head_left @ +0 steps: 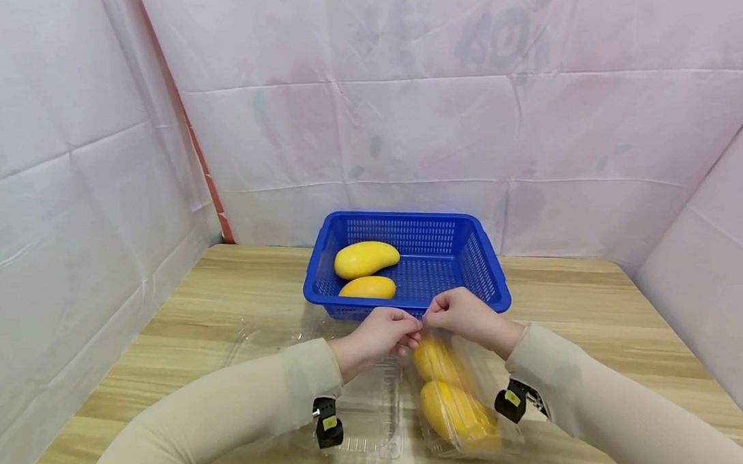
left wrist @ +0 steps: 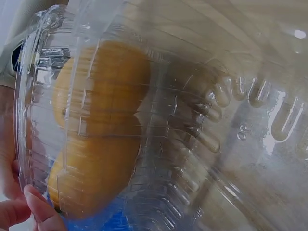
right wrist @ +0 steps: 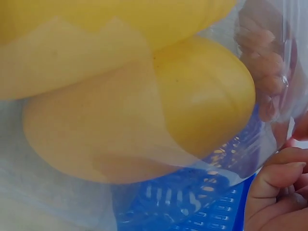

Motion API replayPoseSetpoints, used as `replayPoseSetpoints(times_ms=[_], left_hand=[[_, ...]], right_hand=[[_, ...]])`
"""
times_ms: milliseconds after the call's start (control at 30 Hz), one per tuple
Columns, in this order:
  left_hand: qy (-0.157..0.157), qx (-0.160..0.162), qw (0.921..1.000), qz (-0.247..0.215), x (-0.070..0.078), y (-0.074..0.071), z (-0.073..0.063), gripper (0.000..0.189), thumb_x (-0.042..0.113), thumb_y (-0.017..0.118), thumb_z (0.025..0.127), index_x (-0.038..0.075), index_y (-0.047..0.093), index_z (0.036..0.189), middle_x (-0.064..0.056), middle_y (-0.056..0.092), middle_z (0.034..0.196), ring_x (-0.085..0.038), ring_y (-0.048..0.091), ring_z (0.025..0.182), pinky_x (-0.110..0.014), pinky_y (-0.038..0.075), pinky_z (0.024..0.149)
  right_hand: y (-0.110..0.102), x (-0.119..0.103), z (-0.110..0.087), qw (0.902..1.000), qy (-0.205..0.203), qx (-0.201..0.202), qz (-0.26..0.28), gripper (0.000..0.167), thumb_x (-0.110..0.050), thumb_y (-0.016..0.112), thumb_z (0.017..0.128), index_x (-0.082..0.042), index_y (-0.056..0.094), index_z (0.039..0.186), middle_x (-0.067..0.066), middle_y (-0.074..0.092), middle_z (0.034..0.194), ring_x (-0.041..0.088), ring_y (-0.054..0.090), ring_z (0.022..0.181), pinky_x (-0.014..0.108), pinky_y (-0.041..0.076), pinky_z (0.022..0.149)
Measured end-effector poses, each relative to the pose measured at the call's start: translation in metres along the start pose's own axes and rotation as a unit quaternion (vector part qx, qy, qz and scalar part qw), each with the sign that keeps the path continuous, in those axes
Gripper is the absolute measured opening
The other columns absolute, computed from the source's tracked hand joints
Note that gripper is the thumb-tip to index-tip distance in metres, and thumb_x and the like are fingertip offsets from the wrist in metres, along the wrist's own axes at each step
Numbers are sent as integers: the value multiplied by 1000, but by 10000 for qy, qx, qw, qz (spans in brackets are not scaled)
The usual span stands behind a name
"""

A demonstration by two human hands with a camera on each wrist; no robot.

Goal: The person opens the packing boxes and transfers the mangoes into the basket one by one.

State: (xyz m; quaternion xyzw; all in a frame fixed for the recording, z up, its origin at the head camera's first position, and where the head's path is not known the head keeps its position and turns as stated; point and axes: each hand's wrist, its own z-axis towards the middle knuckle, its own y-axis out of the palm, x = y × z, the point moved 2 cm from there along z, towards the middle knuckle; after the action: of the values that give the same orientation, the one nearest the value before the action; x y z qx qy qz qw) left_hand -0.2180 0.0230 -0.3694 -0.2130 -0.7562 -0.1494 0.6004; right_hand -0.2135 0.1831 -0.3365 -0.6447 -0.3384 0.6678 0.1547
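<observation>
Two yellow mangoes [head_left: 454, 412] lie one behind the other inside a clear plastic clamshell box [head_left: 442, 451], just right of centre on the table. At its far end, by the basket's front rim, my left hand [head_left: 375, 338] pinches the edge of the clear plastic between thumb and fingers. My right hand [head_left: 466, 317] pinches the same edge, fingertips right beside the left ones. The left wrist view shows the mangoes [left wrist: 98, 125] through the ribbed plastic. In the right wrist view the curled fingers [right wrist: 276, 185] are at the right edge, with a mango [right wrist: 207, 101] behind the plastic.
A blue perforated basket [head_left: 499, 282] stands beyond my hands, holding two more mangoes [head_left: 366, 259] at its left side. More clear plastic packaging [head_left: 360, 423] lies left of the filled box, under my left forearm. White sheeting [head_left: 405, 135] encloses the wooden table [head_left: 570, 300] at back and sides.
</observation>
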Motion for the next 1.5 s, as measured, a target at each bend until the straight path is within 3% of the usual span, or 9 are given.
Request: replayPoseSetpoints(times_ms=[433,733,1067,1267,1400,1500], left_hand=[[37,347,9992,181,0,6,-1,17,8,55,90,-3,66,86,-4,61,71,-11,57,62,-20,45,52],[63,318,9994,-72,-4,10,1,13,5,53,88,-2,62,82,-4,57,69,-10,55,59,-24,51,58],[165,394,9989,170,-6,10,3,14,7,54,87,-1,61,78,-3,56,68,-11,55,61,-29,52,64],[308,514,9972,438,-7,9,7,15,9,56,87,0,62,77,-1,56,68,-12,52,63,-29,48,67],[146,603,9974,364,-12,7,6,14,10,54,85,6,55,71,-3,52,68,-16,48,65,-29,42,62],[27,641,9974,343,-16,5,3,13,9,53,84,6,51,72,-4,48,69,-18,45,67,-30,41,63]], right_hand=[[3,4,-2,9998,-105,-60,153,12,-12,66,78,-5,64,69,-3,57,64,13,47,62,25,38,54],[4,6,-2,9997,-85,-90,190,11,-11,66,78,-5,64,70,-3,57,64,13,47,62,25,38,54],[2,7,-1,9999,-79,-64,138,12,-11,66,79,-5,62,68,-3,55,62,13,45,59,24,36,52],[-10,9,-4,9998,-1,-15,185,15,-14,65,81,-6,59,70,-1,55,67,15,47,64,27,39,58],[-25,11,-9,9991,104,17,416,18,-15,64,84,-6,56,72,1,55,71,16,46,63,28,41,58],[-36,12,-13,9973,-39,9,732,15,-13,61,86,-4,58,75,3,57,73,17,48,64,30,43,59]])
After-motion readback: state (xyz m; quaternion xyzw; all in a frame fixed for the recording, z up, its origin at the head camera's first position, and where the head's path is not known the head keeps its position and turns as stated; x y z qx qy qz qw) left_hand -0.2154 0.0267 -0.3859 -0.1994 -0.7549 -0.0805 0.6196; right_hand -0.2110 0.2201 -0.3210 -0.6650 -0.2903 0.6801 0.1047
